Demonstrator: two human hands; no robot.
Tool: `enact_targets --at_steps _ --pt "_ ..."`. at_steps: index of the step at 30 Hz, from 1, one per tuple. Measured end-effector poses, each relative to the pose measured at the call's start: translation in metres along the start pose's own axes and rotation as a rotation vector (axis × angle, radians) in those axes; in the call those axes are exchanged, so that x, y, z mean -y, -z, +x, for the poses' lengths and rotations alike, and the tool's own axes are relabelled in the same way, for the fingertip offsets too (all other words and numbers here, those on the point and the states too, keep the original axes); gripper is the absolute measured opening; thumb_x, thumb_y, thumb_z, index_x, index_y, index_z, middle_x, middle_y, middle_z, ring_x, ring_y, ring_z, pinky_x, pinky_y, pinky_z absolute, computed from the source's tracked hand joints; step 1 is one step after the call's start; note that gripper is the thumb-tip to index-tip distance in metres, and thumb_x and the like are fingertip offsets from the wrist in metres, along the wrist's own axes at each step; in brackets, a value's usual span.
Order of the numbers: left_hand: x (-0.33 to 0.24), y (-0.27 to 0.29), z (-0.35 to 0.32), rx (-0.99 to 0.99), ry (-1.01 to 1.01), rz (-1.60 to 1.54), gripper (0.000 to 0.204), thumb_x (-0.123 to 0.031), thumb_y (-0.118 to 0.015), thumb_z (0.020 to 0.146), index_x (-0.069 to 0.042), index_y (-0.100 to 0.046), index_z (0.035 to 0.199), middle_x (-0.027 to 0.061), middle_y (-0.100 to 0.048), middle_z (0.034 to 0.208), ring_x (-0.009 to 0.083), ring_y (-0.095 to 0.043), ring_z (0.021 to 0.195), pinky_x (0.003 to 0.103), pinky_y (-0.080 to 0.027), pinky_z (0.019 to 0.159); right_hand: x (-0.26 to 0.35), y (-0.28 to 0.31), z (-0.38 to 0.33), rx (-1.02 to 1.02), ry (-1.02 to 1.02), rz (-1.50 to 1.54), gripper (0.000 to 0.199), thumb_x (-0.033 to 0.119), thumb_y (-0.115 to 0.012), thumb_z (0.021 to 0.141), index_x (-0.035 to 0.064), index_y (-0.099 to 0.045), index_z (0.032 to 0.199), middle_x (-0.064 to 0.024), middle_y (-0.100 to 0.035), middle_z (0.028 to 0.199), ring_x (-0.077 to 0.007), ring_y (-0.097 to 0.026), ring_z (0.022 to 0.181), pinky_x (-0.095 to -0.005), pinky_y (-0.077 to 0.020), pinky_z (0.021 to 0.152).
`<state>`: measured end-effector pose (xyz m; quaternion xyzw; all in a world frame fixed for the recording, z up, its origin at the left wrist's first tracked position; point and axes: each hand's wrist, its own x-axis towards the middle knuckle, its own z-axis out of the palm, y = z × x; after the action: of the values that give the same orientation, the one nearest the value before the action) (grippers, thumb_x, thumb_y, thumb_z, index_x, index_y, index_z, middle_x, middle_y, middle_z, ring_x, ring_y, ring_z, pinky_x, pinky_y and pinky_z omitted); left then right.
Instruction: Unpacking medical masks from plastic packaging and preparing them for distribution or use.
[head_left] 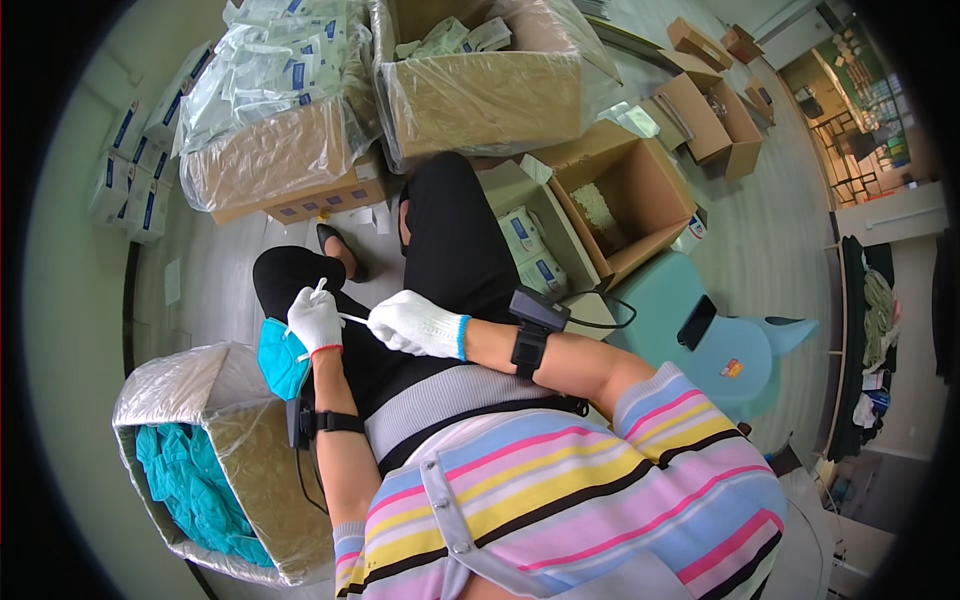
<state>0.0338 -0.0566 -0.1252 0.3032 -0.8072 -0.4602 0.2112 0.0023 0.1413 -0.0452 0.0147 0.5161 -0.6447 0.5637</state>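
Note:
Above my lap, a teal face mask (281, 362) hangs at the outer side of my left hand (316, 318), which wears a white knit glove with a red cuff. Its fingers are closed on the mask, and a bit of white cord sticks up from the fingertips. A white strap (354, 319) stretches from there to my right hand (412, 323), in a white glove with a blue cuff. Those fingers are pinched shut on the strap's end. The hands are a short way apart. The glove hides part of the mask's edge.
At lower left stands a plastic-lined carton (250, 440) of teal masks (190, 490). Ahead are a lined carton (270, 150) heaped with packets (290, 60) and another lined carton (490, 105). An open box (655, 225) and a teal chair (735, 375) bearing a phone (697, 322) are at right.

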Motion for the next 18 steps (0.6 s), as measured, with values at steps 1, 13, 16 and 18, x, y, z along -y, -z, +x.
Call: enact_targets --at_steps 1,13,16,18 --pt "-0.003 0.000 -0.001 -0.008 -0.056 0.043 0.027 -0.007 -0.054 0.086 -0.002 -0.046 0.061 0.0019 -0.040 0.049 0.0108 -0.047 0.039 0.030 -0.036 0.037 -0.001 0.002 -0.006 -0.001 -0.015 0.037 0.025 0.023 -0.055 0.080 0.0110 -0.051 0.059 0.0012 -0.041 0.049 -0.0090 -0.031 0.035 -0.0252 -0.0223 0.035" --pt "-0.025 0.020 0.007 0.009 0.464 -0.440 0.029 -0.010 -0.068 0.087 -0.013 -0.048 0.066 -0.0018 -0.046 0.052 0.0079 -0.042 0.037 0.024 -0.033 0.037 0.030 0.204 -0.101 -0.410 0.530 0.971 0.022 0.016 -0.045 0.092 -0.0016 -0.057 0.099 -0.0109 -0.061 0.084 -0.0233 -0.061 0.071 -0.0339 -0.0530 0.062" --pt "-0.020 0.023 0.006 0.066 0.438 -0.499 0.029 -0.011 -0.070 0.087 -0.015 -0.047 0.069 -0.0002 -0.050 0.054 0.0074 -0.046 0.039 0.020 -0.032 0.036 0.038 0.248 -0.130 -0.490 0.741 0.853 0.084 0.062 -0.032 0.097 -0.0059 -0.027 0.146 -0.0242 -0.032 0.148 -0.0358 -0.039 0.133 -0.0482 -0.0396 0.105" --pt "-0.022 0.022 0.004 0.076 0.453 -0.485 0.031 -0.012 -0.070 0.088 -0.016 -0.046 0.068 -0.0008 -0.050 0.054 0.0074 -0.046 0.039 0.020 -0.032 0.036 0.045 0.275 -0.144 -0.530 0.786 0.879 0.095 0.071 -0.030 0.094 -0.0048 -0.021 0.150 -0.0225 -0.018 0.158 -0.0360 -0.018 0.147 -0.0503 -0.0224 0.117"
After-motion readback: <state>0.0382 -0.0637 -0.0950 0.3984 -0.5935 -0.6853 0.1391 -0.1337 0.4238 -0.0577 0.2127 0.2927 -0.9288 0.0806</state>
